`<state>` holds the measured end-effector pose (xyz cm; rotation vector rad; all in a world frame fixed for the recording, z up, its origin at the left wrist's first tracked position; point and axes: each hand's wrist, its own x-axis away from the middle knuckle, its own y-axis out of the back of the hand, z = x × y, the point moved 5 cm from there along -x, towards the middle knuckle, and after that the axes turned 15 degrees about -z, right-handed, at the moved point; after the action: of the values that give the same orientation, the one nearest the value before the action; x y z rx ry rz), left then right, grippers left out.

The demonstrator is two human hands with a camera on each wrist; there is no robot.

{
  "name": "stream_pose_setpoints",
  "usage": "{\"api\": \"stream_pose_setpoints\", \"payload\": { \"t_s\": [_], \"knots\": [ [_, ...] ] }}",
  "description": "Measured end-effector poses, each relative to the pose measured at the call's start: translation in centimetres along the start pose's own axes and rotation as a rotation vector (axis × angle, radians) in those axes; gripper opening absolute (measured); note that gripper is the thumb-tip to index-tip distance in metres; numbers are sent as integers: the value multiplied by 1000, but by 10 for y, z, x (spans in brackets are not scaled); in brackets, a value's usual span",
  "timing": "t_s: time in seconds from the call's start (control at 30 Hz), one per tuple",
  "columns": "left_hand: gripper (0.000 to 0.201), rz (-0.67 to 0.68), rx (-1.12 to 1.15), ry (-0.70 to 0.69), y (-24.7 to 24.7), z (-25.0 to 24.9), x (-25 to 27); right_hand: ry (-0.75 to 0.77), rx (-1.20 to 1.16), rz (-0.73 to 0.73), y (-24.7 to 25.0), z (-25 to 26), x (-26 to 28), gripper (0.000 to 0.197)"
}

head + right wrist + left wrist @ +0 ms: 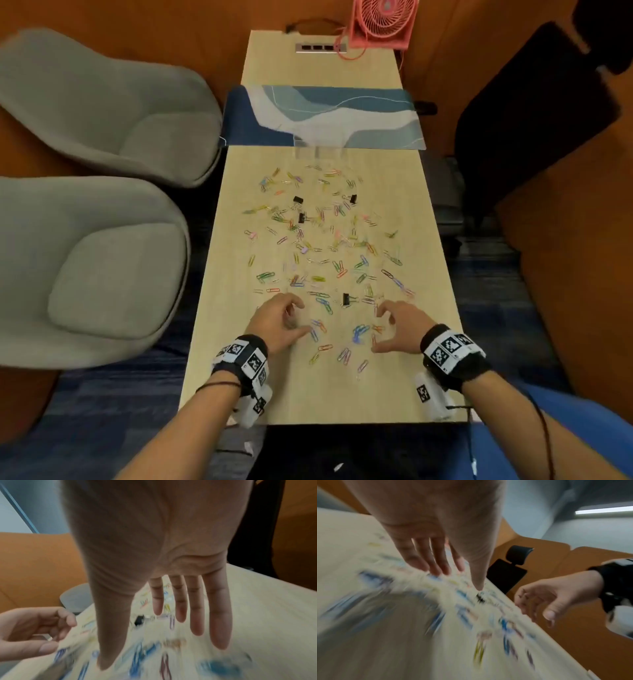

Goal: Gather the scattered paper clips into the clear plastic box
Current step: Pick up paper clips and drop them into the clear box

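Many coloured paper clips lie scattered over the middle of the light wooden table. The clear plastic box stands beyond them at the near edge of a blue mat and looks blurred. My left hand hovers low over the nearest clips, fingers loosely curved, with nothing visibly held. My right hand hovers the same way to its right, thumb and fingers spread apart and empty. A black binder clip lies between the two hands, a little farther out. Both wrist views are motion-blurred.
Other black binder clips lie among the far clips. The blue patterned mat crosses the table, with a pink fan at the far end. Two grey armchairs stand on the left, a black office chair on the right.
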<state>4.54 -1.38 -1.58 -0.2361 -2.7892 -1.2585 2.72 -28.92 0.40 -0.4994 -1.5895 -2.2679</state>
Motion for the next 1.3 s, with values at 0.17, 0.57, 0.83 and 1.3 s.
{"api": "stream_pose_setpoints", "payload": {
  "t_s": [0.17, 0.57, 0.83, 1.3],
  "knots": [
    [122, -155, -92, 232, -9, 49, 46, -74, -45, 62, -64, -5, 27, 82],
    [132, -132, -39, 179, -58, 33, 46, -29, -346, -372, -84, 12, 8, 59],
    [49, -131, -81, -18, -59, 12, 31, 224, -18, -380, -85, 24, 1, 44],
    [24, -219, 59, 247, -34, 13, 8, 272, 86, -280, -70, 27, -33, 19]
  ]
}}
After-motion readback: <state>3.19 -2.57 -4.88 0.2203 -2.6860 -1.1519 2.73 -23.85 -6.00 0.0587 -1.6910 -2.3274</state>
